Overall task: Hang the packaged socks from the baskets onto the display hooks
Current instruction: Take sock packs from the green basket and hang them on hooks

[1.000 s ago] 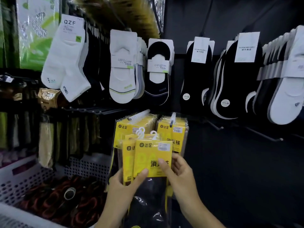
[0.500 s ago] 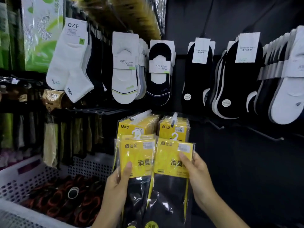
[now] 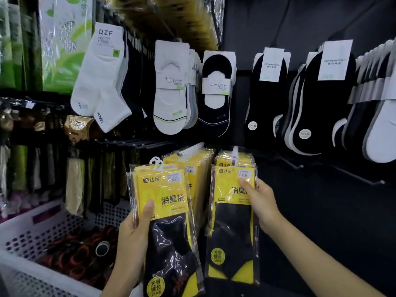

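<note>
Wall (image 3: 321,28): dark, with rows of white and black socks (image 3: 171,93) hanging from 10 to 3 o'clock.
Basket (image 3: 25,239): white and perforated, at 8 o'clock, with dark rolled goods inside.
Stacks (image 3: 199,166): two yellow bunches on hooks (image 3: 194,148), side by side at centre.
Left packs (image 3: 165,196): yellow and black, at 6 o'clock, before the left stack, white hangers (image 3: 156,163) unhooked.
Right pack (image 3: 231,221): at 5 o'clock, flat against the right stack; whether it is hooked, cannot tell.
Left hand (image 3: 132,234): grasps Left packs, thumb on front.
Right hand (image 3: 261,202): pinches Right pack's right edge.
</note>
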`<state>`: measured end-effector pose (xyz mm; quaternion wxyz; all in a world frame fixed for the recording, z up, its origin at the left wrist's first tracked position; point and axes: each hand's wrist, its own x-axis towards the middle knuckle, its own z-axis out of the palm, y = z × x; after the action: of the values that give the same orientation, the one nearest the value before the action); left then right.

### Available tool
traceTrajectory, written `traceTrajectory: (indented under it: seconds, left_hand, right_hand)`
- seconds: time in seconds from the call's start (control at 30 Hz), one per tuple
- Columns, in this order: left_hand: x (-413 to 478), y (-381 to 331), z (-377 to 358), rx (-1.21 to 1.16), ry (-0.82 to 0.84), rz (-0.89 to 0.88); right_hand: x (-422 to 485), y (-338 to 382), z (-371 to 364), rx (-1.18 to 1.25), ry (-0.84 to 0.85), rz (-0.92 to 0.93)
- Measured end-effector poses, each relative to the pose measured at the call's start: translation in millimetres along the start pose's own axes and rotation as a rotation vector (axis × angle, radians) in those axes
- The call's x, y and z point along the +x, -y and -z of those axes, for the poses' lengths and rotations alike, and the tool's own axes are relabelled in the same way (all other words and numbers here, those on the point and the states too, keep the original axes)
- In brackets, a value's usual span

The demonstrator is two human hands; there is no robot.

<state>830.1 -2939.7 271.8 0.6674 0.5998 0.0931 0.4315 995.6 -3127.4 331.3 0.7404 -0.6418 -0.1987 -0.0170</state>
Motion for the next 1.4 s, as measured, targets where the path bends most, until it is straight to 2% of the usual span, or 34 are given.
traceTrajectory:
  seconds: [0.1,0.23,0.37,0.43,0.53,0.6,0.77,0.97,1.07,1.23,1.4]
  left_hand:
    - [-2,-2,-3,-0.019,0.019,0.020]
    - [-3,1,-6,-0.039,0.025,0.041]
    - [-6,5,-12,-0.062,0.055,0.100]
    - [-10,7,-18,-0.075,0.082,0.109]
    - [-19,11,-33,-0.066,0.146,0.106]
    - [-26,13,-42,-0.079,0.206,0.132]
    - [-34,18,-50,-0.109,0.216,0.147]
    - [-34,18,-45,0.038,0.263,0.053]
    - [-28,22,-38,0.071,0.176,0.013]
    - [-10,22,-17,0.071,0.055,-0.035]
    - [1,19,-1,0.037,-0.002,-0.034]
  right_hand:
    - [9,-10,3,0.031,-0.050,-0.056]
    - [13,-32,15,-0.008,-0.196,-0.154]
    - [-8,-43,27,-0.066,-0.326,-0.089]
    - [-27,-38,23,-0.072,-0.226,-0.056]
    - [-63,-25,4,-0.056,0.067,-0.058]
    - [-80,-21,-5,-0.042,0.153,-0.018]
    - [-90,-16,-5,0.056,0.146,-0.041]
    - [-85,-19,3,0.130,0.127,-0.107]
    - [-77,-15,12,0.161,0.048,-0.114]
    - [-55,3,23,0.122,-0.091,0.006]
    - [-36,12,15,0.046,-0.105,0.074]
